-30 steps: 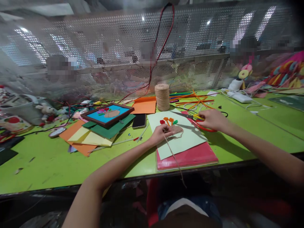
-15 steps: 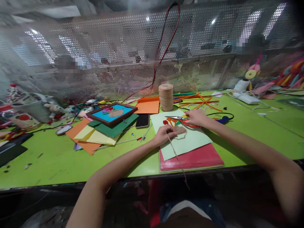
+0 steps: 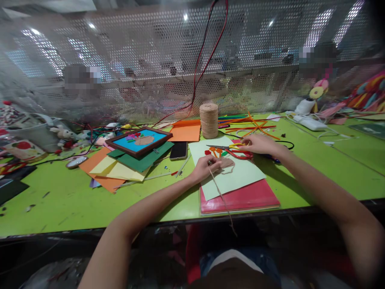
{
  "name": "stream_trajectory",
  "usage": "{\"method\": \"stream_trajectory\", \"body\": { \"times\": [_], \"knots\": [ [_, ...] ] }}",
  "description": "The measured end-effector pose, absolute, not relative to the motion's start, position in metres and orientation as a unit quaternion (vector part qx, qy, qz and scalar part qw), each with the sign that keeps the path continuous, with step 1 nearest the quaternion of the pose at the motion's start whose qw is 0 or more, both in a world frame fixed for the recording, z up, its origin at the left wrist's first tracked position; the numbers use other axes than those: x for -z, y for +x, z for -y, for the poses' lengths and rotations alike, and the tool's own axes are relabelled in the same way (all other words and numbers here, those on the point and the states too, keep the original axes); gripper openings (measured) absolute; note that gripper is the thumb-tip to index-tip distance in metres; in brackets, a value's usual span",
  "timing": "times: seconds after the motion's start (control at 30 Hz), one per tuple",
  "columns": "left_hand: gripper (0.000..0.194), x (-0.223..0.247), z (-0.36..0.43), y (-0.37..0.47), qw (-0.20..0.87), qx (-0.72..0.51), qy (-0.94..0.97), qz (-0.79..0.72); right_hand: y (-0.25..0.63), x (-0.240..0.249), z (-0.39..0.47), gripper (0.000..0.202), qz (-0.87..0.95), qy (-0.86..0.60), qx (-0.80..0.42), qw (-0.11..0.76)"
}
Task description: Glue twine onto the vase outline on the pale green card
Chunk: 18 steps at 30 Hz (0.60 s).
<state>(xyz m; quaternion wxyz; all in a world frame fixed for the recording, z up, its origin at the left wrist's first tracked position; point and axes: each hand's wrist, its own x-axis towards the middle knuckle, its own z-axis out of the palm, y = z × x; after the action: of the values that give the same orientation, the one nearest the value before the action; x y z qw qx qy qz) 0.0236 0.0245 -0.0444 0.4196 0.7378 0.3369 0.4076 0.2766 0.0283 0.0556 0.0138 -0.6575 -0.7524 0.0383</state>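
Observation:
My left hand [image 3: 205,168] is closed on the brown twine [image 3: 218,192], beside a patch of twine [image 3: 226,163] on the pale green sheet [image 3: 234,178]. The loose end of the twine hangs over the table's front edge. My right hand [image 3: 261,144] is at the handles of the scissors [image 3: 236,151], whose blades point left above the sheet. Red and orange flower shapes [image 3: 214,151] lie on the sheet just under the blades. Beneath the sheet is a red folder [image 3: 240,198].
A twine spool [image 3: 209,121] stands behind the sheet. To the left are a phone [image 3: 178,151], a framed picture [image 3: 140,141] and coloured papers [image 3: 120,168]. Orange sticks [image 3: 255,127] lie behind my right hand; a power strip [image 3: 309,122] is farther right.
My right hand has moved a little to the right with the scissors, away from the twine patch. The whole view has shifted slightly. My left hand keeps its grip on the twine.

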Motion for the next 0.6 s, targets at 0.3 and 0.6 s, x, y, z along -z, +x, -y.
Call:
{"method": "stream_trajectory", "body": {
  "times": [0.3,0.6],
  "knots": [
    [0.045,0.04,-0.018,0.023,0.49,-0.437,0.677,-0.332,0.366,-0.075,-0.018,0.034,0.615,-0.733,-0.182,0.227],
    [0.027,0.035,-0.021,0.017,0.383,-0.477,0.709,-0.352,0.415,-0.051,-0.013,0.026,0.611,-0.748,-0.195,0.171]
  ]
}}
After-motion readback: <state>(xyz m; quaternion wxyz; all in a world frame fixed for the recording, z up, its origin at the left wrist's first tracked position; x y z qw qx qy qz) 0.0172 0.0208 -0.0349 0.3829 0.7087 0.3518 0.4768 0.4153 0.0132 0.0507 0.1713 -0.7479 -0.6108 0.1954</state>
